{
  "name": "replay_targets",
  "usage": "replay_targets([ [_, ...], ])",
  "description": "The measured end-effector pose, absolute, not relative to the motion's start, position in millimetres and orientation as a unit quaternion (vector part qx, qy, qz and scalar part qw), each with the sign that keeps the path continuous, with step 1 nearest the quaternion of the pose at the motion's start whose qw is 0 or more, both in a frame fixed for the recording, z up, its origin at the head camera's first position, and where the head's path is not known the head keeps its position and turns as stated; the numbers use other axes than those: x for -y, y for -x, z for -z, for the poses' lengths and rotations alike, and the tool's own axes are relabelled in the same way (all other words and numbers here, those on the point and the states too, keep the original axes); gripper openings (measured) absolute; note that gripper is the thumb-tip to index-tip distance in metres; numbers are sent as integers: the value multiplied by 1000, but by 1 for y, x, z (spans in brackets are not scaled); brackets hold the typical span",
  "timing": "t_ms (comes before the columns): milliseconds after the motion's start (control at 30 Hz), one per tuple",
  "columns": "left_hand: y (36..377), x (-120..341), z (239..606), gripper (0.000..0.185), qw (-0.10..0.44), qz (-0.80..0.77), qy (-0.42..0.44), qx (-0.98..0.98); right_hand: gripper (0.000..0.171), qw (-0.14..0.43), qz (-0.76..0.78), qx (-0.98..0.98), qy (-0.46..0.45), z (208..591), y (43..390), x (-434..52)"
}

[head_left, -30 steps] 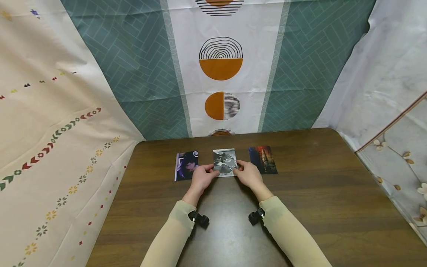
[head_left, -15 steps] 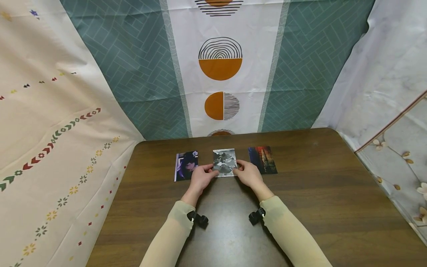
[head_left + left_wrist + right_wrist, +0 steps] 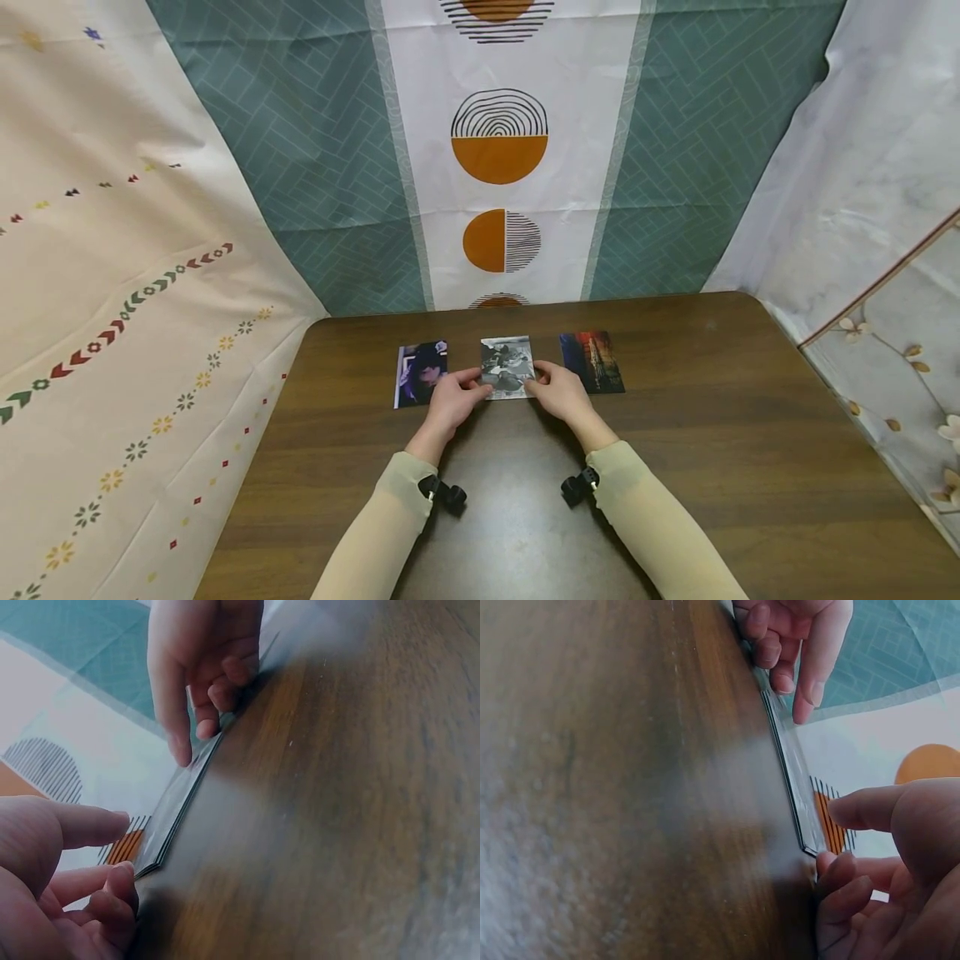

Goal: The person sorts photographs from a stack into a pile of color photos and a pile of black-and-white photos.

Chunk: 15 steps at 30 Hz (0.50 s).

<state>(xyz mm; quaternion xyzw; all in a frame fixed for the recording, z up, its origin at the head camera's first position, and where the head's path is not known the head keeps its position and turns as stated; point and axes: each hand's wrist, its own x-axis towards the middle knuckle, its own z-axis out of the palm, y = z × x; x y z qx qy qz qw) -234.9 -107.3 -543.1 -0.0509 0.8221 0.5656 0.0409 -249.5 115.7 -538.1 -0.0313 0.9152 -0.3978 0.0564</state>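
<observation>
Patterned fabric backdrops (image 3: 495, 158) enclose the scene on three sides — teal herringbone with orange half-circles at the rear. Below them stands a dark wooden table (image 3: 675, 467). Two arms in pale sleeves (image 3: 375, 533) extend over it, each carrying a small black camera mount (image 3: 446, 494) at the wrist. Three photographs lie in a row near the far edge: a purple-toned portrait (image 3: 420, 372) at left, a black-and-white stack of photos (image 3: 507, 365) in the middle, a dark red-and-blue picture (image 3: 592, 361) at right, each well apart from its neighbour. The wrist views show the middle item as several thin cards, edges aligned, lying flat on the wood. The left hand (image 3: 453, 397) sits at the stack's near left corner, fingers curled, thumb and fingertips touching its edge. The right hand (image 3: 557, 389) mirrors it at the near right corner — fingers bent, tips against the stack's side. Whether either hand actually pinches the cards cannot be told.
</observation>
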Motion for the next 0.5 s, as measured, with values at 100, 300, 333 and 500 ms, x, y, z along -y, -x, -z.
replay_targets([
  [100, 234, 109, 543, 47, 38, -574, 46, -817, 55, 54, 403, -913, 31, 537, 248, -115],
  [300, 231, 113, 542, 46, 33, -578, 41, -814, 54, 50, 413, -909, 28, 535, 245, -115],
  [333, 231, 114, 541, 46, 32, -577, 39, -815, 54, 49, 415, -908, 27, 535, 245, -115],
  [500, 226, 120, 539, 45, 34, -577, 37, -816, 53, 38, 424, -904, 27, 534, 243, -113],
])
